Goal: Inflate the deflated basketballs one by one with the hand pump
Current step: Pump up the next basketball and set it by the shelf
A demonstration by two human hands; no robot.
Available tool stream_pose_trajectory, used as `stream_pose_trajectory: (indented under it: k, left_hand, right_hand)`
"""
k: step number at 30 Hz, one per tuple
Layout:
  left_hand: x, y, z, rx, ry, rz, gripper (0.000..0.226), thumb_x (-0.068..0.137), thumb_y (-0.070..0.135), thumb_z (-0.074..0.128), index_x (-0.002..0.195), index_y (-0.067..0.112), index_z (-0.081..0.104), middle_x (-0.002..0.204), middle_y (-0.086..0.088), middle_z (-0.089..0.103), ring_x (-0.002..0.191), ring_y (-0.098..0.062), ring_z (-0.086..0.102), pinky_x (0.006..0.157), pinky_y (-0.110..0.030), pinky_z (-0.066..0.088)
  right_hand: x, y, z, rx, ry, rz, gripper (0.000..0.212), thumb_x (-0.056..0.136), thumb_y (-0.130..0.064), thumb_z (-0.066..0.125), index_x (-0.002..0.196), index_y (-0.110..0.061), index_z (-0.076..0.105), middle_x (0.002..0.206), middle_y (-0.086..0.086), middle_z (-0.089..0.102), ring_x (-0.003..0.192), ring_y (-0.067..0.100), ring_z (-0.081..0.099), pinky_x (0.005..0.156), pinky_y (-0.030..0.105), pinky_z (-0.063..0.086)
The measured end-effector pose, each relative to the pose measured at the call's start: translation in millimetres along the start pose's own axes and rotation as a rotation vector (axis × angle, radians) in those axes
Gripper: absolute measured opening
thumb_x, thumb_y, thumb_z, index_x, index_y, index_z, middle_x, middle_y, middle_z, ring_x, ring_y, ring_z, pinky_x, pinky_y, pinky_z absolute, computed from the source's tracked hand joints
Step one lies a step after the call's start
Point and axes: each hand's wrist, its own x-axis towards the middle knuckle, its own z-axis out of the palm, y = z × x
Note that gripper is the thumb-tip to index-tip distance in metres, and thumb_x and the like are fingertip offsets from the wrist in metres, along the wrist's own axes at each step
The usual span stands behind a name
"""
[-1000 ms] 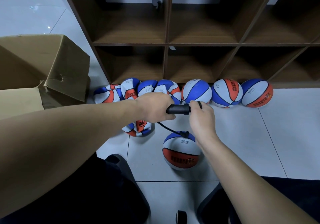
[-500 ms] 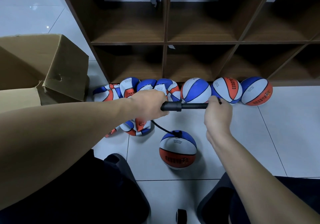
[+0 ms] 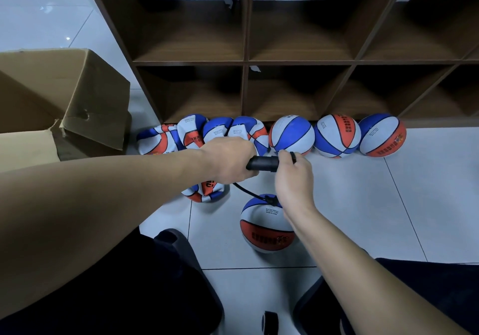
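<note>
My left hand (image 3: 229, 162) grips the black barrel of the hand pump (image 3: 263, 164), held level above the floor. My right hand (image 3: 293, 176) grips the pump's handle, pushed in against the barrel. A thin black hose (image 3: 246, 192) runs down from the pump to the valve of a round blue, white and orange basketball (image 3: 264, 227) on the floor between my knees. Several flat, crumpled basketballs (image 3: 217, 131) lean against the shelf foot at left, and another deflated one (image 3: 204, 192) lies under my left wrist. Three round balls (image 3: 337, 136) stand in a row to the right.
A dark wooden cubby shelf (image 3: 246, 59) fills the back, its compartments bare. An open cardboard box (image 3: 64, 101) stands at the left. White floor tiles (image 3: 375, 205) spread to the right. My dark-clothed knees (image 3: 168, 282) frame the ball.
Half a second ago the pump handle was drawn out to the right; my right hand has now pushed it back in against the barrel. My left hand has stayed put.
</note>
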Motion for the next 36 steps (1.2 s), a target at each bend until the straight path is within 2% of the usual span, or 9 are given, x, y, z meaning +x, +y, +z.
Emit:
stream_pose_trajectory:
  k: [4, 6, 9, 12, 15, 20, 24, 32, 36]
  left_hand:
    - [0.2, -5.0, -1.4, 0.023, -0.025, 0.018, 0.027, 0.102, 0.049, 0.063, 0.086, 0.028, 0.065, 0.074, 0.002, 0.067, 0.067, -0.018, 0.064, 0.056, -0.031, 0.044]
    - [1.3, -7.2, -3.2, 0.024, -0.023, 0.021, 0.027, 0.101, 0.049, 0.064, 0.087, 0.027, 0.065, 0.075, 0.002, 0.067, 0.067, -0.019, 0.064, 0.057, -0.032, 0.044]
    - [2.9, -15.4, -4.8, 0.008, -0.021, -0.002, 0.027, 0.102, 0.05, 0.065, 0.086, 0.028, 0.065, 0.074, 0.003, 0.065, 0.068, -0.018, 0.064, 0.058, -0.033, 0.047]
    - [2.7, -26.7, -7.1, 0.001, -0.043, -0.043, 0.028, 0.101, 0.049, 0.066, 0.081, 0.03, 0.06, 0.072, 0.002, 0.064, 0.068, -0.019, 0.064, 0.058, -0.034, 0.049]
    - [2.5, -32.4, -8.3, -0.009, -0.044, -0.069, 0.027, 0.099, 0.049, 0.067, 0.081, 0.03, 0.061, 0.073, 0.002, 0.065, 0.07, -0.02, 0.065, 0.063, -0.038, 0.055]
    - [3.1, -29.0, -6.5, 0.013, -0.024, -0.077, 0.028, 0.1, 0.049, 0.065, 0.081, 0.03, 0.06, 0.074, 0.002, 0.063, 0.069, -0.019, 0.062, 0.06, -0.034, 0.05]
    - [-0.4, -22.3, -6.4, -0.004, -0.022, -0.097, 0.025, 0.102, 0.046, 0.062, 0.083, 0.029, 0.06, 0.073, 0.002, 0.062, 0.065, -0.017, 0.059, 0.057, -0.031, 0.046]
    - [-1.4, -6.5, -6.2, 0.066, -0.006, -0.048, 0.027, 0.104, 0.044, 0.059, 0.087, 0.024, 0.065, 0.074, 0.001, 0.064, 0.067, -0.02, 0.063, 0.056, -0.032, 0.044]
    - [-0.5, -2.1, -1.9, 0.052, -0.009, -0.044, 0.028, 0.103, 0.045, 0.059, 0.088, 0.023, 0.065, 0.075, 0.0, 0.066, 0.066, -0.02, 0.062, 0.056, -0.032, 0.045]
  right_hand:
    - [4.5, 5.3, -1.5, 0.072, -0.086, 0.124, 0.025, 0.104, -0.036, 0.054, 0.103, -0.014, 0.067, 0.077, -0.002, 0.052, 0.064, 0.019, 0.046, 0.064, 0.034, 0.041]
    - [9.7, 4.8, -5.0, 0.126, -0.101, 0.175, 0.02, 0.099, -0.034, 0.058, 0.091, -0.017, 0.064, 0.07, -0.003, 0.043, 0.058, 0.017, 0.036, 0.058, 0.034, 0.033]
    - [27.7, -0.1, -20.9, 0.184, -0.021, 0.215, 0.021, 0.095, -0.024, 0.058, 0.077, -0.022, 0.049, 0.064, -0.003, 0.034, 0.056, 0.017, 0.027, 0.05, 0.032, 0.024]
    - [51.2, -1.4, -44.3, 0.261, 0.064, 0.285, 0.016, 0.091, -0.021, 0.061, 0.082, -0.02, 0.047, 0.06, -0.003, 0.027, 0.051, 0.017, 0.022, 0.044, 0.03, 0.021]
    - [60.5, 0.6, -53.9, 0.257, 0.084, 0.307, 0.01, 0.088, -0.023, 0.063, 0.094, -0.015, 0.06, 0.059, -0.004, 0.027, 0.048, 0.016, 0.023, 0.042, 0.03, 0.024]
    - [56.3, -4.7, -48.4, 0.249, 0.138, 0.231, 0.006, 0.088, -0.02, 0.058, 0.088, -0.017, 0.053, 0.065, -0.003, 0.028, 0.055, 0.017, 0.023, 0.046, 0.03, 0.023]
    - [40.0, -8.7, -35.8, 0.197, 0.125, 0.112, 0.03, 0.096, -0.021, 0.053, 0.07, -0.021, 0.037, 0.053, -0.013, 0.033, 0.056, 0.016, 0.031, 0.056, 0.035, 0.03]
    - [15.6, 1.8, -9.3, 0.099, -0.043, 0.148, 0.03, 0.101, -0.037, 0.053, 0.079, -0.017, 0.05, 0.06, -0.007, 0.037, 0.059, 0.019, 0.035, 0.061, 0.037, 0.034]
    - [10.5, 7.2, 1.7, 0.067, -0.095, 0.128, 0.03, 0.103, -0.044, 0.051, 0.095, -0.018, 0.065, 0.067, -0.007, 0.048, 0.06, 0.018, 0.044, 0.065, 0.038, 0.04]
